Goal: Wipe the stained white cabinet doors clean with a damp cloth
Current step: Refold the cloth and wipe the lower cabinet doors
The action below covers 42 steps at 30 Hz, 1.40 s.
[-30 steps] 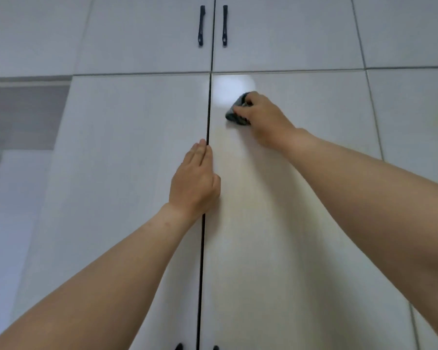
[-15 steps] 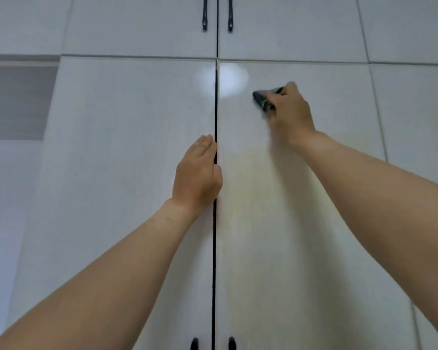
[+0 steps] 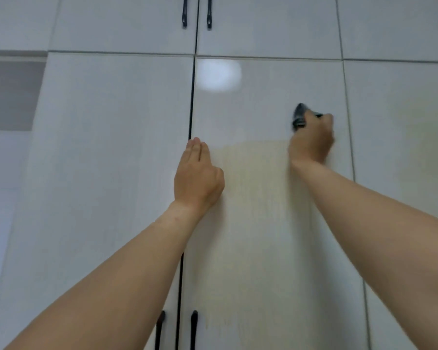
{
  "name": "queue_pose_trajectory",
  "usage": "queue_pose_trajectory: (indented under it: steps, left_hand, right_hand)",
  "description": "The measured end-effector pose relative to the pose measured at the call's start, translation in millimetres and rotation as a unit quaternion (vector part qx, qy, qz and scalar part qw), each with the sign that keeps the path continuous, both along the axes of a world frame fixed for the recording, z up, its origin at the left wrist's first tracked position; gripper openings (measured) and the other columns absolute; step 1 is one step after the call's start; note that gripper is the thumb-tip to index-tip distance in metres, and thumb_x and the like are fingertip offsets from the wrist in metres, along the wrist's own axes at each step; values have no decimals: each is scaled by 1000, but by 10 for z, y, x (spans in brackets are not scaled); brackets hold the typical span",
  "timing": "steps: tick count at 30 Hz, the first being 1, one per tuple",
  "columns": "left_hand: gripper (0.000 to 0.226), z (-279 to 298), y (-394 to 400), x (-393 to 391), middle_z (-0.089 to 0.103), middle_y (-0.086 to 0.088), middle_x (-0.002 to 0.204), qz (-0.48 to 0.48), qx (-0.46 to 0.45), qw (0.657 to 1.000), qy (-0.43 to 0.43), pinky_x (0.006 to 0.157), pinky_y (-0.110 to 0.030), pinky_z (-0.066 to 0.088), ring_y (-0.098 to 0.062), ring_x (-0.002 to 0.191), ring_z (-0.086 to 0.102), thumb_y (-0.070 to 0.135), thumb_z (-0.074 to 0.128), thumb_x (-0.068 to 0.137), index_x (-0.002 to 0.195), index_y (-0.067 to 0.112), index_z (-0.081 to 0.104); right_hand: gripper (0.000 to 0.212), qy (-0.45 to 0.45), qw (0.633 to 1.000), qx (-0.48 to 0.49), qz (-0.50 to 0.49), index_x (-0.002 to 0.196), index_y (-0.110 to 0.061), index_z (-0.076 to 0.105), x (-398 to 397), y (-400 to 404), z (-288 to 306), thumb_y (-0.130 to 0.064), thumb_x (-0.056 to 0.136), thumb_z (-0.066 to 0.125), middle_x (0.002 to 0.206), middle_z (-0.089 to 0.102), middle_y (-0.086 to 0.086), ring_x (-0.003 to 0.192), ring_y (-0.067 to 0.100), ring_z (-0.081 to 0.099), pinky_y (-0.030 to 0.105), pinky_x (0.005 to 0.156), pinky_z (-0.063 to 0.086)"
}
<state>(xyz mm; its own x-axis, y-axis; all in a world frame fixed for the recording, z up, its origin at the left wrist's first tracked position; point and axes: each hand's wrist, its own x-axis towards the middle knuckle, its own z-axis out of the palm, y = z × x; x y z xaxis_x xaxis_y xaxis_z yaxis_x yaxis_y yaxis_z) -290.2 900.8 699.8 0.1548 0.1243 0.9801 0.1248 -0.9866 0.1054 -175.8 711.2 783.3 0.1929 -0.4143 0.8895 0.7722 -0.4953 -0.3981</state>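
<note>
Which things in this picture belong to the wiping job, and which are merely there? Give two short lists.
Part of the job:
dark cloth, gripped by the right hand
yellowish-stained right door
left door
left hand, flat across the gap between the doors

Merely there:
upper handles
lower handles
grey panel

Both bare arms raised, left hand (image 3: 197, 176) flat with straight fingers together, right hand (image 3: 311, 140) higher, fingers curled in a grip
</note>
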Motion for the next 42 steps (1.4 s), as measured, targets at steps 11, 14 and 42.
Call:
queue_pose_trajectory:
  steps: [11,14,42]
  left_hand:
    - [78,-13,-153,132,20,-21,162,30,-39,999,-22,125,-38,11,-30,152,13,23,29,79,152,-6,26]
    - [78,-33,-131,142,19,-22,162,32,-30,999,-13,125,-37,9,-31,152,12,22,31,80,152,-7,25]
    - [73,-409,550,-204,20,-11,164,-17,68,998,-5,121,-21,4,-21,153,12,12,30,81,154,1,27]
  right_hand:
    - [28,-48,994,-86,-43,123,-2,55,482,-745,-161,-6,98,43,118,46,8,92,30,55,25,82,45]
    - [20,-2,1000,-19,8,113,-2,55,329,-441,-329,-5,99,42,104,44,-5,88,22,53,10,68,33]
    - [20,-248,910,-331,-4,110,-7,67,-448,1049,-236,-16,96,55,105,58,16,89,35,60,35,76,54]
